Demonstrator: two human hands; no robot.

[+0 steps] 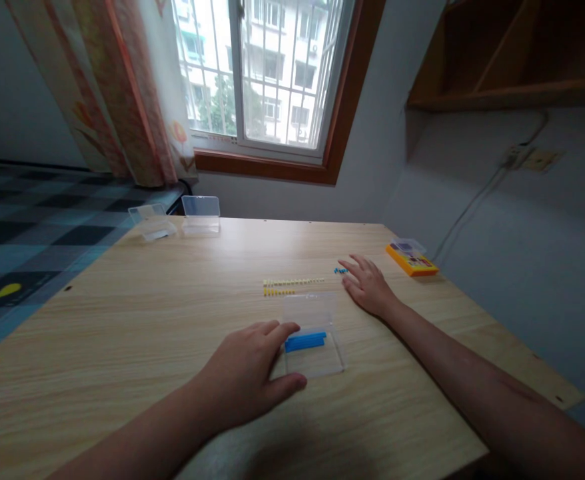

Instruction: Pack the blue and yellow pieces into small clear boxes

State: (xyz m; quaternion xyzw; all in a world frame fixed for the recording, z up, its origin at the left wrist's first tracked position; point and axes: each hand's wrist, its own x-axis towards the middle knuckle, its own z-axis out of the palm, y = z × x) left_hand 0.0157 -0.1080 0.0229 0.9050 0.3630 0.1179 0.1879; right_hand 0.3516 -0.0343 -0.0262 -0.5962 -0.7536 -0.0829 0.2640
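Beside the left edge of a clear plastic box (317, 363) is my left hand (252, 367). Its thumb and index finger are apart at the box's side, the fingertip reaching the blue strips (306, 342) inside; the other fingers are partly hidden. The box lies with its lid folded back. My right hand (367, 285) reaches farther out, fingers spread low over the table by a small cluster of blue pieces (340, 271). Its palm hides part of the tabletop. Between the hands and to the left lie a row of pale pieces (292, 283) and a shorter row of yellow pieces (278, 293).
Two open clear boxes, one tilted box (157, 230) and one upright-lidded box (201, 225), stand at the table's far left. An orange-yellow box (412, 261) with a clear lid on it sits at the right edge. A bed (72, 227) adjoins the wooden table (122, 300).
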